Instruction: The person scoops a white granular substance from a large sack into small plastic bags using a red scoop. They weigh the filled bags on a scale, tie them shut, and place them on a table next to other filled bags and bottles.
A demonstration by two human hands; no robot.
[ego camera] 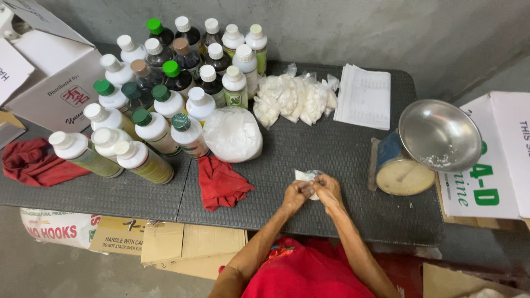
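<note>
Dark woven table [342, 149] against a grey concrete wall, seen from above; both hands meet near the table's near edge, right of centre.

Fingers: left hand [296, 194] and right hand [328, 189] are pressed together, fingers of each closed on a small clear plastic packet [305, 175] of white powder. The packet sits between the fingertips, its top poking out on the far side, just above the table. Which fingers pinch the neck I cannot tell; it is hidden behind the knuckles.

Outward from the hands:
- Left, near: crumpled red cloth [221, 182] on the table.
- Far of that: larger clear bag of white powder [232, 134].
- Far centre: heap of small filled packets [295, 98], touching one another.
- Far right of heap: stack of printed paper sheets [364, 96].
- Right: dial scale [403, 174] with a steel bowl [440, 134] on top, a little white residue in the bowl.
- Far left: cluster of capped bottles [165, 83], some standing, three lying on their sides nearest the camera.
- Left edge: second red cloth [30, 163].

Judgement on the step in hand: the packet appears to be being closed. Doing it well likely means holding the neck upright, squeezing out air before twisting, and keeping powder clear of the seal so none spills onto the table.
</note>
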